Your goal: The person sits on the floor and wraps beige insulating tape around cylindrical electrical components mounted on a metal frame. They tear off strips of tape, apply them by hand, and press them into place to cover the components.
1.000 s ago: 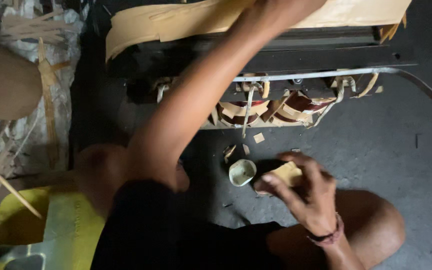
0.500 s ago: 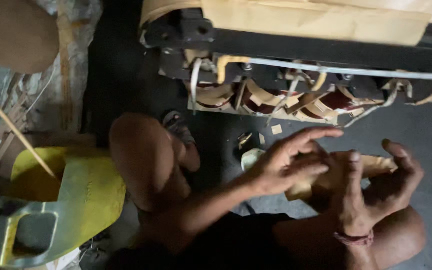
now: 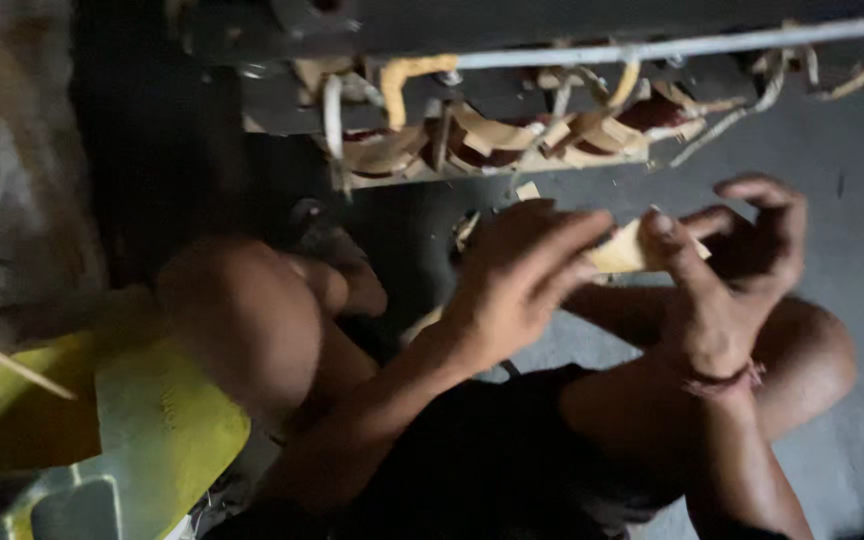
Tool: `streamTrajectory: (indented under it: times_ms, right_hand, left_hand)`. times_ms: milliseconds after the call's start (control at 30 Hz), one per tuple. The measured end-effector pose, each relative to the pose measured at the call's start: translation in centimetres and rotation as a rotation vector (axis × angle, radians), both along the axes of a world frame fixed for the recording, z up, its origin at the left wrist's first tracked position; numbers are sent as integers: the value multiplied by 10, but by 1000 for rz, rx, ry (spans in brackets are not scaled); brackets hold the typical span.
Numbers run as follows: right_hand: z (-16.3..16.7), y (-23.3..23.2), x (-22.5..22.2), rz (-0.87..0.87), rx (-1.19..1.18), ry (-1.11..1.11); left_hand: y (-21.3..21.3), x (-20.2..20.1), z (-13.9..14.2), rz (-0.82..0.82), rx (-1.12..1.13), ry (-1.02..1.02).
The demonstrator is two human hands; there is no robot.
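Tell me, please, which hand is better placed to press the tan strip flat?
Probably the left hand: its open fingers lie against the tan strip, while the right hand is pinching the strip's other end between thumb and fingers.

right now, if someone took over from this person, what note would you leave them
Left hand: fingers spread, resting on the near edge of the tan paper strip.
Right hand: pinching the strip's far end between thumb and fingers; cord bracelet on the wrist.
Above the hands: the dark machine frame with tan strips tucked around its reddish coils.
Yellow plastic jug lies by the left knee.
Done or left: cannot tell.
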State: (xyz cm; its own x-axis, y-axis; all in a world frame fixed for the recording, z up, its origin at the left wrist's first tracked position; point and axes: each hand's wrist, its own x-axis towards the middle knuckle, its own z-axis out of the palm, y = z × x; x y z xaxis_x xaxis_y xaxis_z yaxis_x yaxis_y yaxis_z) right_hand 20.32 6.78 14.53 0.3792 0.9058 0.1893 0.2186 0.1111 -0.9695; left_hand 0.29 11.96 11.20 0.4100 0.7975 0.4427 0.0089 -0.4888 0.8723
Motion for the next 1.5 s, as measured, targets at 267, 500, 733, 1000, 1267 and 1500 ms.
streamTrajectory:
  times_ms: [267,500,733,1000,1267,1500]
  right_hand:
    - [-6,4,-11,40,54,-42]
    - [-20,3,-4,116,108,-77]
    - [-5,6,-2,53,-20,-18]
    - [1,9,2,155,-153,206]
    - [-8,2,7,186,-65,-7]
    - [-15,6,11,230,-98,129]
  left_hand:
    - [-11,15,-18,61,-256,-196]
    - [-16,17,-20,-246,-540,-372]
    - [-24,31,-40,-143,-51,-201]
    - [-20,3,-34,-761,-832,-345]
    - [-11,-5,-9,-832,-961,-374]
    - [-10,-8,-11,-846,-986,-327]
